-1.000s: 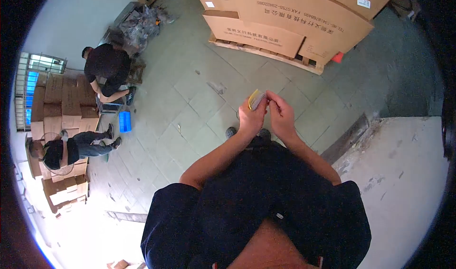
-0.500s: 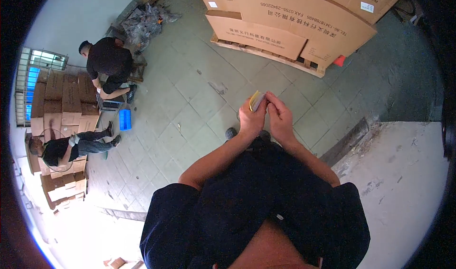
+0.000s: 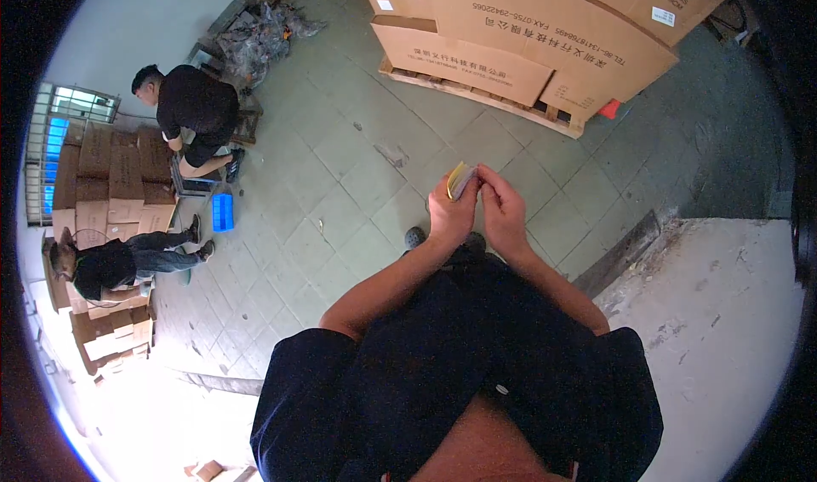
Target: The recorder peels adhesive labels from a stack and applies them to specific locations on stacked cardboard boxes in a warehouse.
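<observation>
In front of my body, both hands meet around a small stack of thin yellow and pale grey sheets (image 3: 463,181), slightly curved and fanned. My left hand (image 3: 451,214) is closed around its left and lower part, the yellow side facing left. Fingers of my right hand (image 3: 504,216) pinch at the stack's upper right edge, close against the left hand. What the sheets are is too small to make out. The fingertips are partly hidden behind the stack.
Large cardboard cartons (image 3: 502,35) stand on a wooden pallet (image 3: 477,97) ahead. A low white wall or ledge (image 3: 706,329) runs along my right. Two co-workers, one seated (image 3: 200,108) and one standing (image 3: 111,265), are at left near a blue bin (image 3: 223,213) and stacked boxes (image 3: 111,171).
My hands and the stack stay almost in place. The seated person has raised their head, and the standing person has lowered their arms.
</observation>
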Available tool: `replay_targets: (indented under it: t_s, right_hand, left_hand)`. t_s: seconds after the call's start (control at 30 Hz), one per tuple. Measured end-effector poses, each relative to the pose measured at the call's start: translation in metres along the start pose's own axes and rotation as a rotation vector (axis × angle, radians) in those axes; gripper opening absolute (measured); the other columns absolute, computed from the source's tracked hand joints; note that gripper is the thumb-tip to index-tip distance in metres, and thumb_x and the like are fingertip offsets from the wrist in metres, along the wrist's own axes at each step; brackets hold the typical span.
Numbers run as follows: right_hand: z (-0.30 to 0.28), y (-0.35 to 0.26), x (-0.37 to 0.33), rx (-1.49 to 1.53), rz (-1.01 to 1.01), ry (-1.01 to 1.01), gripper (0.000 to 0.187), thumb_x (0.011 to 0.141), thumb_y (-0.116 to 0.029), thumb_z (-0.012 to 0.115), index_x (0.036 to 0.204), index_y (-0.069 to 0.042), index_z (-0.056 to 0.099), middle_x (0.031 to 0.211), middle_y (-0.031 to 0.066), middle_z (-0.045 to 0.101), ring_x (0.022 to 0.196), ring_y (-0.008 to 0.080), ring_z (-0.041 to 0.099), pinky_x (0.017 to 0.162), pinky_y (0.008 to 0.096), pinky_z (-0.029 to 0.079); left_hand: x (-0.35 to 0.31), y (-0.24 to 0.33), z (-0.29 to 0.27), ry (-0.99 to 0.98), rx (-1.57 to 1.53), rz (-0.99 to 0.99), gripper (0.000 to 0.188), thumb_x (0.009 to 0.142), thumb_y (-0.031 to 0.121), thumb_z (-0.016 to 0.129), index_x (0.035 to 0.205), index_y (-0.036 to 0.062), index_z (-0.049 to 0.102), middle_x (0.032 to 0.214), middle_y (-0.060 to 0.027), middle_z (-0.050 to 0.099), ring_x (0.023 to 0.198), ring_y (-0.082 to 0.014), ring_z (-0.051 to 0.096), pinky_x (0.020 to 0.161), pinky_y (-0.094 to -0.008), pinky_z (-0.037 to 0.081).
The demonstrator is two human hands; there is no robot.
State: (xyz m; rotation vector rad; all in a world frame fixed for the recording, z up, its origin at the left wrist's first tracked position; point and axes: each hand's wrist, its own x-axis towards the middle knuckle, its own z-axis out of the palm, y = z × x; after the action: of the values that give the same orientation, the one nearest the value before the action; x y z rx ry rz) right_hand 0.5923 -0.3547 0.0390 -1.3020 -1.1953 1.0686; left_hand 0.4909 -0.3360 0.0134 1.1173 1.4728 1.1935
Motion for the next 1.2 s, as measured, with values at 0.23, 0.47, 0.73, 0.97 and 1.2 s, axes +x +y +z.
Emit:
replay_targets:
  t_s: [0.23, 0.47, 0.73, 0.97, 1.2]
  right_hand:
    - [0.012, 0.008, -0.007, -0.169, -0.115, -0.013, 0.032, 0.093, -0.009, 0.043, 0.122, 0.002, 0.051, 0.125, 0.0216, 0.052, 0.117, 0.0341, 0.051, 0.099, 0.0366, 0.039]
    - [0.023, 0.006, -0.005, -0.229, -0.182, -0.039, 0.034, 0.093, -0.010, 0.043, 0.125, 0.001, 0.048, 0.127, 0.0217, 0.051, 0.117, 0.0342, 0.051, 0.098, 0.0371, 0.040]
    - [0.038, 0.001, -0.007, -0.226, -0.174, -0.035, 0.034, 0.093, -0.006, 0.043, 0.126, 0.003, 0.047, 0.124, 0.0190, 0.054, 0.114, 0.0264, 0.053, 0.096, 0.0324, 0.040]
    - [0.050, 0.004, -0.006, -0.174, -0.189, -0.026, 0.034, 0.093, -0.006, 0.043, 0.125, 0.003, 0.048, 0.123, 0.0176, 0.055, 0.112, 0.0258, 0.054, 0.096, 0.0319, 0.041]
    - [0.059, -0.007, -0.003, -0.188, -0.129, -0.044, 0.034, 0.093, -0.005, 0.042, 0.126, 0.002, 0.048, 0.121, 0.0171, 0.056, 0.111, 0.0254, 0.055, 0.095, 0.0312, 0.041]
  left_hand:
    - [-0.003, 0.013, -0.013, 0.014, 0.106, 0.018, 0.021, 0.082, 0.018, 0.065, 0.092, -0.0004, 0.062, 0.079, -0.0153, 0.067, 0.072, -0.0227, 0.066, 0.064, -0.0342, 0.051]
    - [-0.002, 0.020, -0.023, 0.051, 0.165, 0.089, 0.023, 0.084, 0.018, 0.064, 0.093, -0.0019, 0.061, 0.078, -0.0125, 0.066, 0.070, -0.0146, 0.060, 0.064, -0.0328, 0.049]
    - [0.002, 0.015, -0.036, 0.051, 0.181, 0.118, 0.022, 0.085, 0.017, 0.062, 0.102, 0.0031, 0.062, 0.087, -0.0174, 0.065, 0.079, -0.0320, 0.064, 0.069, -0.0372, 0.050]
    - [0.005, 0.015, -0.045, 0.068, 0.202, 0.175, 0.024, 0.084, 0.018, 0.062, 0.103, 0.0031, 0.061, 0.090, -0.0184, 0.065, 0.081, -0.0327, 0.064, 0.070, -0.0378, 0.051]
    - [0.010, 0.017, -0.056, 0.061, 0.151, 0.164, 0.024, 0.084, 0.017, 0.063, 0.102, 0.0020, 0.061, 0.090, -0.0186, 0.065, 0.081, -0.0319, 0.064, 0.070, -0.0367, 0.050]
